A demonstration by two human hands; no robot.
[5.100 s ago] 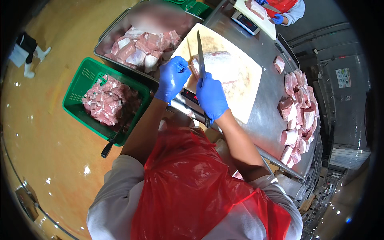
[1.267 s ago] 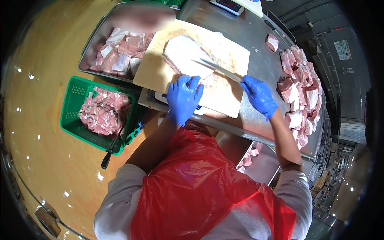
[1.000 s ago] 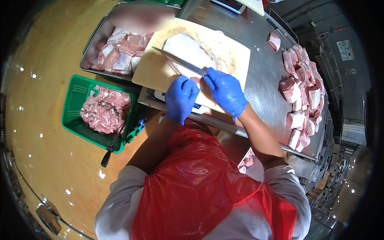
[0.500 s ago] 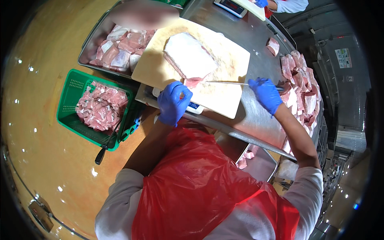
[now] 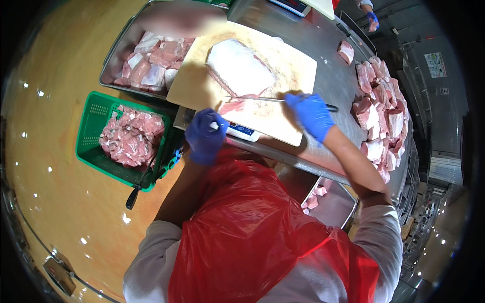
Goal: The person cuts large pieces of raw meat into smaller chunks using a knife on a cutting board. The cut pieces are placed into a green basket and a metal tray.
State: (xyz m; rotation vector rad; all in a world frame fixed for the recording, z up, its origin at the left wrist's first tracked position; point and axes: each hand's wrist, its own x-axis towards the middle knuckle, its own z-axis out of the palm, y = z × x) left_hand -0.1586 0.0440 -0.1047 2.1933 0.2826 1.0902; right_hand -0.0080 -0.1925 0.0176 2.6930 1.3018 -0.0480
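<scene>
Grips a long, narrow knife (image 5: 270, 99) by its dark handle in the blue-gloved right hand (image 5: 309, 116), fingers wrapped around it, blade pointing left along the near edge of a pork slab (image 5: 240, 68). Curls the left hand (image 5: 206, 135), somewhat blurred, into a loose grip with a small white scrap (image 5: 214, 125) showing among the fingers; cannot tell whether pinched there. Holds that left hand apart from the slab, just in front of the cutting board (image 5: 192, 76).

Has the slab lying white fat side up on the pale board, with a pink flap of meat (image 5: 232, 107) at the near end. Shows a digital scale (image 5: 243, 131) under the board's near edge, on the steel tabletop (image 5: 328, 81).

Faces a heap of pork chunks (image 5: 379, 116) farther right on the tabletop, with a single chunk (image 5: 345, 52) apart from it. Has, to the left, a metal tub (image 5: 112, 70) of cut pork and, nearer, a green perforated basket (image 5: 91, 118) of trimmings (image 5: 132, 137), with a black-handled tool (image 5: 132, 198) at its near corner.
</scene>
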